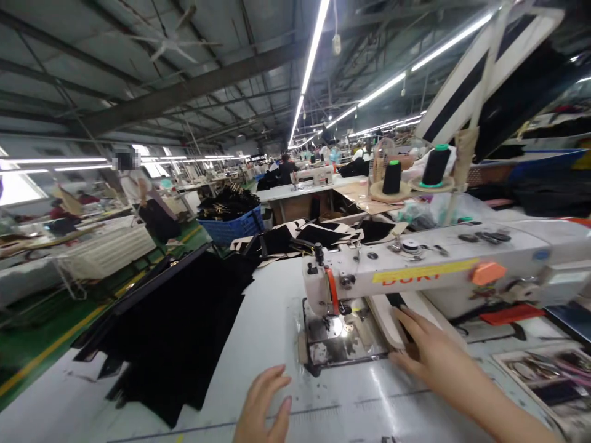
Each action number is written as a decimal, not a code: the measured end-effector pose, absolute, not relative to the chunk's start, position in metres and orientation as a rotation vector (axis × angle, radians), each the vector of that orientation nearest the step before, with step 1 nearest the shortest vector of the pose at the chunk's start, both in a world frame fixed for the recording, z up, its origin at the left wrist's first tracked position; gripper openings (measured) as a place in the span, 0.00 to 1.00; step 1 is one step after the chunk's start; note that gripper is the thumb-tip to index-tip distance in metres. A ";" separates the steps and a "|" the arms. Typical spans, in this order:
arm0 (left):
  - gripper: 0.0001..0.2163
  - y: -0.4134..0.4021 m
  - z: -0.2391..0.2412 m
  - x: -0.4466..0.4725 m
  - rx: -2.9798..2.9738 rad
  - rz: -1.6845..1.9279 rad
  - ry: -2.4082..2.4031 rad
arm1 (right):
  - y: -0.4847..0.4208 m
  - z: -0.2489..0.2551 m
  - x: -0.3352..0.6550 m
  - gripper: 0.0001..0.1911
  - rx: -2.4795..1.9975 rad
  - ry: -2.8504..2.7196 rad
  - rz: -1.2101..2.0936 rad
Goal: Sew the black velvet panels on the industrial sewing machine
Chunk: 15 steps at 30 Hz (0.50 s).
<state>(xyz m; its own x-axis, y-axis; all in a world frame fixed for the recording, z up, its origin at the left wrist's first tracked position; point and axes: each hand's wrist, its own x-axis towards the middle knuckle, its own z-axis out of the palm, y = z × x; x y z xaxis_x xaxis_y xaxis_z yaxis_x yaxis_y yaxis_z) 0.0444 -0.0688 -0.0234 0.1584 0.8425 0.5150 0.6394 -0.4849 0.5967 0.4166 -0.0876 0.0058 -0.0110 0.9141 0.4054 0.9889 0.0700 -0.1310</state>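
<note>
My left hand [264, 406] hovers over the near edge of the white sewing table [265, 326], fingers curved and spread, with nothing in it. Under the arm of the sewing machine [360, 267], my right hand [429, 347] grips a white fabric piece [385, 320] with a black stripe. Its fingers lie over the piece and the thumb is at the near edge; the palm hides part of it. The metal needle plate [346, 338], left of that piece, has no cloth on it. A pile of black fabric pieces [184, 320] lies on the left of the table.
Behind the machine lie black-and-white cut pieces [318, 234]. A blue crate [231, 224] of black pieces stands beyond. Black thread cones [392, 178] rise at the back right. A tray of small tools [549, 375] sits at right. A person [138, 191] stands across the green aisle.
</note>
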 end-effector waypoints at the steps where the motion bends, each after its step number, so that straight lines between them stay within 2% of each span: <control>1: 0.11 -0.065 -0.026 0.057 2.229 1.148 1.380 | -0.083 0.003 0.418 0.35 -1.913 -1.994 -0.261; 4: 0.10 -0.058 -0.027 0.079 2.289 0.953 1.259 | -0.074 -0.005 0.415 0.31 -1.934 -1.991 -0.250; 8: 0.09 -0.058 -0.017 0.079 2.331 0.827 1.224 | -0.071 0.002 0.416 0.19 -1.997 -1.910 -0.264; 12: 0.09 -0.062 -0.008 0.074 2.275 0.778 1.247 | -0.089 0.023 0.425 0.20 -2.031 -1.832 -0.271; 15: 0.09 -0.065 -0.006 0.074 2.232 0.780 1.273 | -0.136 0.026 0.431 0.18 -1.888 -1.735 -0.171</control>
